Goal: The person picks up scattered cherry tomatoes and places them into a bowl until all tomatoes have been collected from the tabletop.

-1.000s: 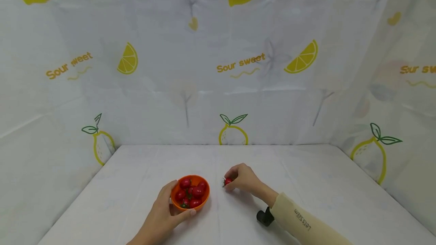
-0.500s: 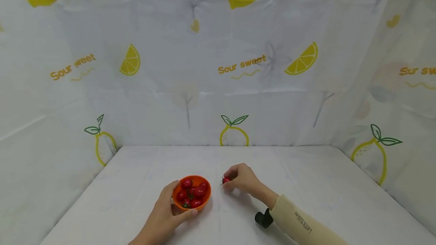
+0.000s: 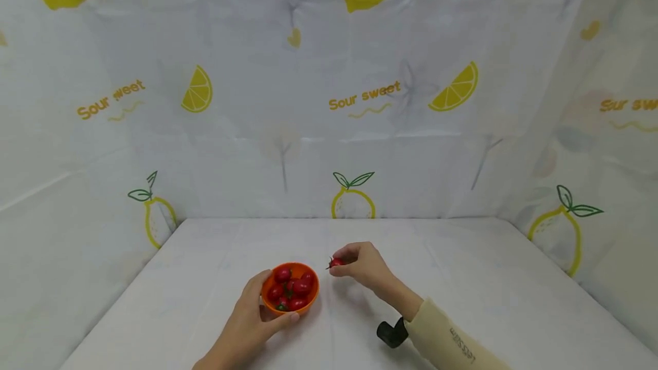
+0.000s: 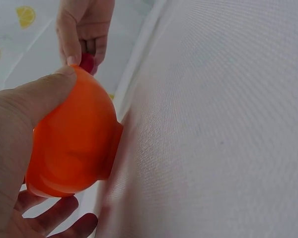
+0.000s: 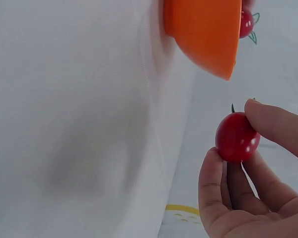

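An orange bowl full of several red cherry tomatoes stands on the white cloth in the head view. My left hand grips it from the left, thumb at the near side and fingers round the far side. To the right of the bowl, my right hand pinches a single cherry tomato between thumb and fingers, raised above the cloth, its green stem pointing toward the bowl. In the left wrist view, the bowl's outer wall hides its contents.
A white cloth covers the table. Behind and at both sides hang white curtains printed with lemons. A black wrist device shows under the right sleeve.
My right hand has lifted the cherry tomato off the cloth and brought it slightly left, closer to the bowl. The left hand keeps its hold on the bowl, which stands nearly still.
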`<control>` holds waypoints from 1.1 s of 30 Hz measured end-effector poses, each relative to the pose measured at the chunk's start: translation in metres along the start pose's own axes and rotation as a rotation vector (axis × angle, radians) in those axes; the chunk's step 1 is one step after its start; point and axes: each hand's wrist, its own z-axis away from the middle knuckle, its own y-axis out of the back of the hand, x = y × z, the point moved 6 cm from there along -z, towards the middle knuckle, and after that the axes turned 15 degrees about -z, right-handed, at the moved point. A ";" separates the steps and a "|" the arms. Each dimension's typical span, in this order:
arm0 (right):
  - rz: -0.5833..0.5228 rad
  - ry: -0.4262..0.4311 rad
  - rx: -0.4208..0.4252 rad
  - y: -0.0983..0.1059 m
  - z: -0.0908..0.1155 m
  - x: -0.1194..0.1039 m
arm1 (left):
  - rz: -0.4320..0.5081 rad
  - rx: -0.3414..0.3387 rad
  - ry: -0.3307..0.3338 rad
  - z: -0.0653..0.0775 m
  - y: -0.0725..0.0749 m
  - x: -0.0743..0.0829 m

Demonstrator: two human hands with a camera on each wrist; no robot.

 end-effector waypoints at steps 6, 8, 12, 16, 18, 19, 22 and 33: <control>-0.082 0.000 0.019 -0.001 0.002 -0.006 | 0.021 0.008 -0.013 -0.002 0.003 0.001; -0.101 0.003 0.012 -0.003 0.004 -0.008 | 0.018 0.010 -0.016 -0.002 0.003 0.001; -0.126 0.012 0.002 -0.009 0.007 -0.016 | 0.015 0.008 -0.016 -0.002 0.002 0.000; -0.164 0.029 -0.009 -0.017 0.009 -0.025 | 0.028 0.016 -0.027 -0.003 0.002 0.000; -0.186 0.036 -0.019 -0.023 0.011 -0.028 | 0.045 0.014 -0.027 -0.002 0.001 -0.001; -0.195 0.038 -0.023 -0.027 0.011 -0.029 | 0.041 0.014 -0.028 -0.001 0.001 -0.001; -0.219 0.035 -0.029 -0.036 0.013 -0.031 | 0.053 0.007 -0.024 0.001 0.000 -0.003; -0.273 0.077 -0.063 -0.058 0.012 -0.041 | 0.053 0.034 -0.067 -0.001 0.003 0.002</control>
